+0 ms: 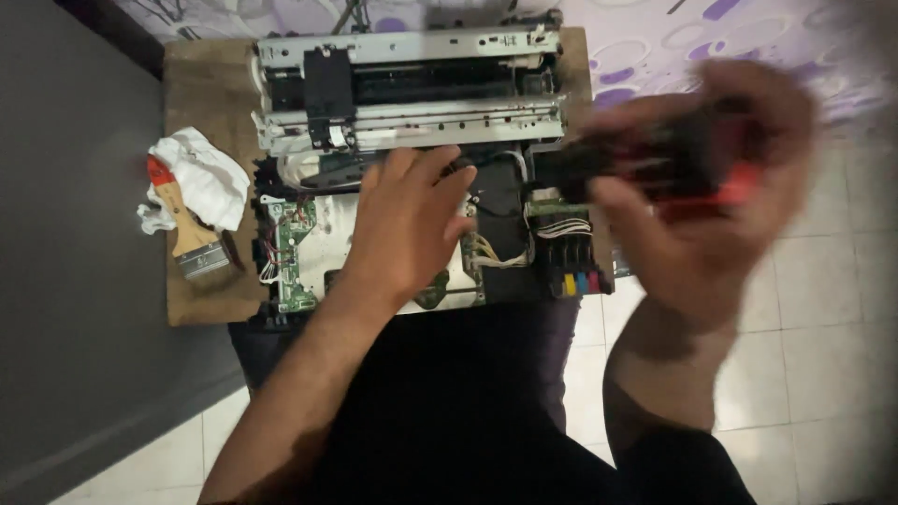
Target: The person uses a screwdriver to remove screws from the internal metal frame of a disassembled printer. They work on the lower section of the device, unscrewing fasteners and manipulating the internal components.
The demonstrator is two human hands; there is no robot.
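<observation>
An opened printer (pixel 412 84) with its cover off lies on a brown board (pixel 201 89); its metal carriage rail runs across the top and a green circuit board (pixel 295 252) shows at lower left. My left hand (pixel 407 224) rests flat on the printer's middle, fingers spread, holding nothing. My right hand (pixel 711 196), blurred, is raised to the right of the printer and grips a black and red tool (pixel 673 164). Ink tanks (pixel 575 271) with coloured caps sit at the printer's right front.
A paintbrush (pixel 187 229) with a wooden handle and red tip lies on a white cloth (pixel 201 173) at the board's left. A dark grey wall fills the left. White floor tiles (pixel 823 309) lie to the right, patterned purple fabric (pixel 645 42) behind.
</observation>
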